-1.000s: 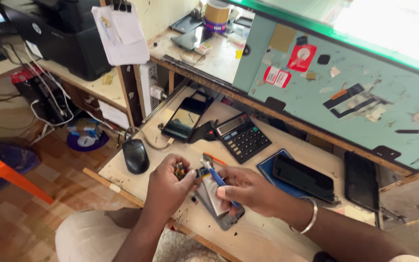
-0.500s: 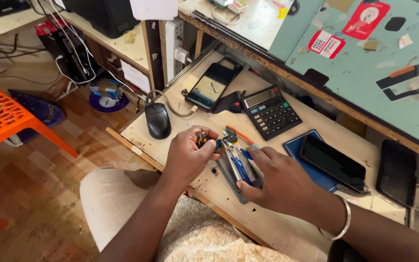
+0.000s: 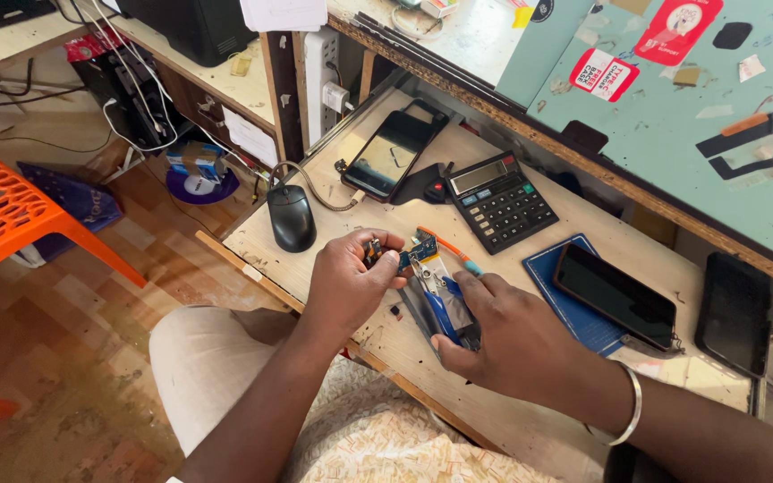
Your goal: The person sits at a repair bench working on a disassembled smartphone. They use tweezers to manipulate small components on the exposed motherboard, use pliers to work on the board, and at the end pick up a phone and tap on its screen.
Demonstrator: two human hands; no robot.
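Observation:
My right hand grips an opened phone lying on the wooden desk, its blue inner parts showing. My left hand pinches a small dark component at the top end of that phone, beside a little blue circuit board. An orange-handled tool lies just behind the phone. A metal bangle sits on my right wrist.
A black mouse, a phone on a cable and a black calculator lie behind my hands. At right, a phone rests on a blue mat, another dark phone beyond. An orange chair stands left.
The view has swung left and down, so the desk now sits further right. Both hands have stayed on the opened phone, the left hand shifting slightly at its top end.

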